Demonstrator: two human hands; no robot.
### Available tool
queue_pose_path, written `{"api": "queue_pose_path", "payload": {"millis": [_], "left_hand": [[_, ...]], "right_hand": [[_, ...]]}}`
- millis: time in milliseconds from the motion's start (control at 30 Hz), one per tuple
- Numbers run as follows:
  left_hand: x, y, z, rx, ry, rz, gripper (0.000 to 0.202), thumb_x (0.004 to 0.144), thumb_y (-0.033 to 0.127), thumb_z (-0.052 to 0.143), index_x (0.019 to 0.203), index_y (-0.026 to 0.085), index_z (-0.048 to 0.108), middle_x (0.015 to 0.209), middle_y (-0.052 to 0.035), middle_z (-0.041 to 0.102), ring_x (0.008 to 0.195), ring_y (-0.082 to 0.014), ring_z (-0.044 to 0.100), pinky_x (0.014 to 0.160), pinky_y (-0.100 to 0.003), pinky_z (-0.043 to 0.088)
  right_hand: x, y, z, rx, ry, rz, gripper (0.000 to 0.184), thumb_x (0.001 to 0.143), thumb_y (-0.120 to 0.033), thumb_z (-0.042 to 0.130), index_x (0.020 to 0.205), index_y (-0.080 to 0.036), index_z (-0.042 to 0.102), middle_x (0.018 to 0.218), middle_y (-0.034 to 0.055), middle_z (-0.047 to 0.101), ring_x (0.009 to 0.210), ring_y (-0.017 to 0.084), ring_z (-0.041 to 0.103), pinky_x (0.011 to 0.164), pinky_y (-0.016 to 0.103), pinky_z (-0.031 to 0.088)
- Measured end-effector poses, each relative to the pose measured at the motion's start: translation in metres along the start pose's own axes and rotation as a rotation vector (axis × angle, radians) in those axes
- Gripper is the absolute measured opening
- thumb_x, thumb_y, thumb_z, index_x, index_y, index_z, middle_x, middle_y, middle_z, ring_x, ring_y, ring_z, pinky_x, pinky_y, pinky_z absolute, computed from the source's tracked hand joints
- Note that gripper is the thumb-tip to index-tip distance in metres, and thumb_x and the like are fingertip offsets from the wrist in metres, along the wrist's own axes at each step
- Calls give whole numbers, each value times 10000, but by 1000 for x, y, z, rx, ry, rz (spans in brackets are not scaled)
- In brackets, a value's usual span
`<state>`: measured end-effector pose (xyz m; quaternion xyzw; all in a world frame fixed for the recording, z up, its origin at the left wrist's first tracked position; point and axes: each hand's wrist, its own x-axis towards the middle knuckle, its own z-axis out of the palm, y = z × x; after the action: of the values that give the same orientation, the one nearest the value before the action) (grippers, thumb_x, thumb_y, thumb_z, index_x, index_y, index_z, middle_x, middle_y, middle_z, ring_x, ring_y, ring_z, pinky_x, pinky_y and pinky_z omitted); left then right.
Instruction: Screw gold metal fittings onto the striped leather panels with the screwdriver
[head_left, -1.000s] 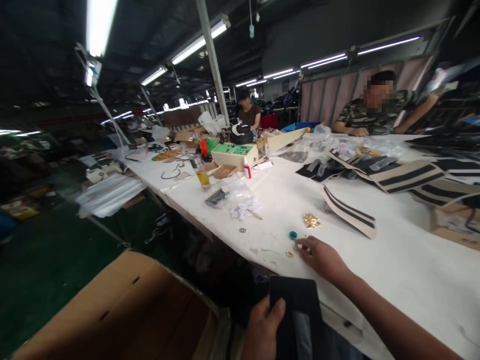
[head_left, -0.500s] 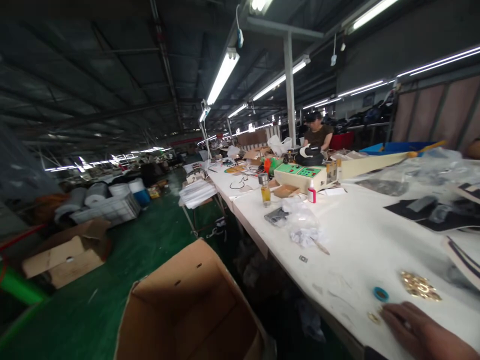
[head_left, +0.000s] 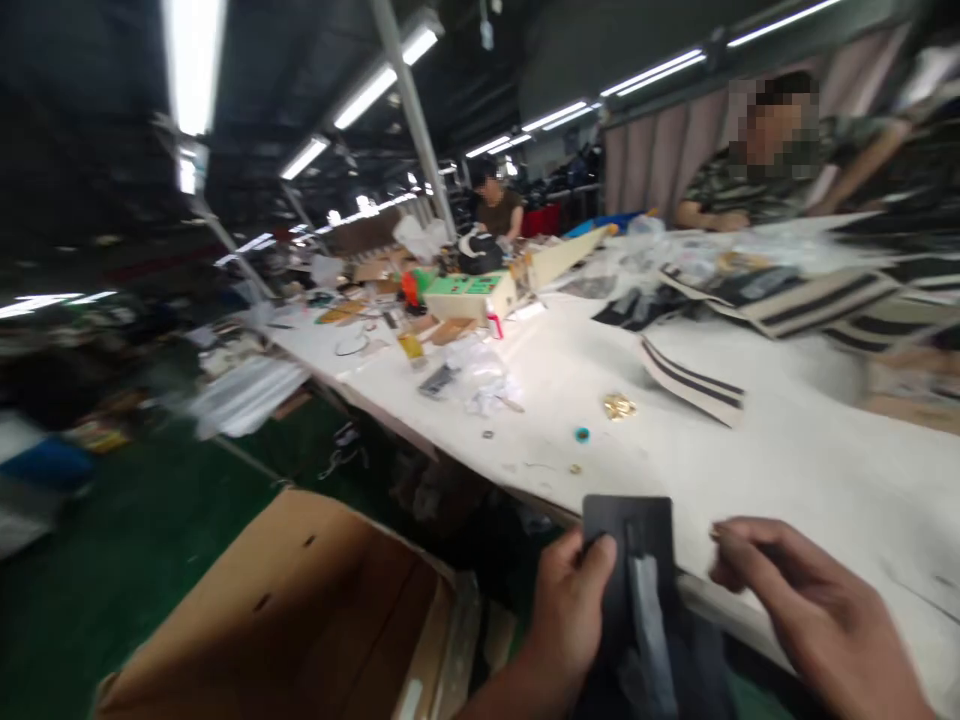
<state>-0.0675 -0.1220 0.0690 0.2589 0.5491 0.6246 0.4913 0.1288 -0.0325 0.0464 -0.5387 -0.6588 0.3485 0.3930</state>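
My left hand (head_left: pixel 574 600) grips a flat black panel (head_left: pixel 607 515) by its left edge, thumb on top. A grey strip (head_left: pixel 646 610) runs down the panel's face; its lower end blurs into dark material. To the right of the panel, my right hand (head_left: pixel 802 590) is closed in a pinch on a small gold-coloured piece (head_left: pixel 715 532), apart from the panel. On the white table beyond lie a pile of gold-coloured rings (head_left: pixel 620 406), a blue ring-shaped item (head_left: pixel 582 435) and a single gold ring (head_left: pixel 575 468).
An open cardboard box (head_left: pixel 300 610) stands left of the table (head_left: pixel 540 360). Striped strips (head_left: pixel 690 385) and plastic bags (head_left: pixel 480 380) lie on the tabletop. A green-topped machine (head_left: pixel 465 295) sits farther back, beside a bottle (head_left: pixel 493 320). Two people are across the table.
The view has swung right. My right hand has left the tabletop by the gold rings and come nearer me. My left hand and the black panel have come into view.
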Motion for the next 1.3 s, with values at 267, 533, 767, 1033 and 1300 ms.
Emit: {"api": "queue_pose_path", "payload": {"millis": [267, 533, 767, 1033, 1300], "left_hand": [[-5, 2, 46, 174, -254, 29, 461, 986, 538, 705, 1155, 121, 807, 1036, -98, 807, 962, -265, 712, 885, -312, 557], [-16, -5, 67, 234, -336, 49, 418, 1023, 487, 678, 1237, 146, 793, 1139, -91, 810, 1013, -259, 726, 926, -301, 558], [-24, -6, 76, 326, -377, 86, 412, 1044, 477, 647, 1282, 169, 781, 1232, -96, 795, 1102, -286, 726, 1004, -320, 546], [-31, -6, 78, 451, -386, 167, 422, 1074, 464, 598, 1293, 149, 773, 1236, -104, 792, 1107, -282, 724, 1006, -319, 551], [-33, -16, 75, 400, -395, 234, 388, 1091, 420, 588, 1364, 190, 739, 1318, -88, 765, 1189, -273, 713, 1065, -331, 544]], "right_hand": [[-34, -22, -23, 179, 33, -73, 300, 1023, -530, 646, 991, -245, 734, 836, 11, 705, 730, 181, 658, 630, 243, 534], [-45, -14, -47, 86, 98, -162, 227, 1059, -427, 628, 965, -240, 716, 836, 4, 712, 688, 163, 659, 636, 250, 531], [-52, -5, -51, 13, 142, -248, 111, 1075, -321, 615, 1032, -247, 685, 911, 13, 713, 773, 168, 689, 697, 267, 526], [-52, -1, -47, 26, 99, -252, 136, 1100, -286, 568, 1078, -240, 693, 968, 33, 721, 839, 182, 717, 774, 284, 547], [-57, -4, -43, 103, 295, -140, 155, 1031, -359, 708, 939, -237, 735, 853, 3, 752, 740, 179, 715, 672, 260, 554]]}}
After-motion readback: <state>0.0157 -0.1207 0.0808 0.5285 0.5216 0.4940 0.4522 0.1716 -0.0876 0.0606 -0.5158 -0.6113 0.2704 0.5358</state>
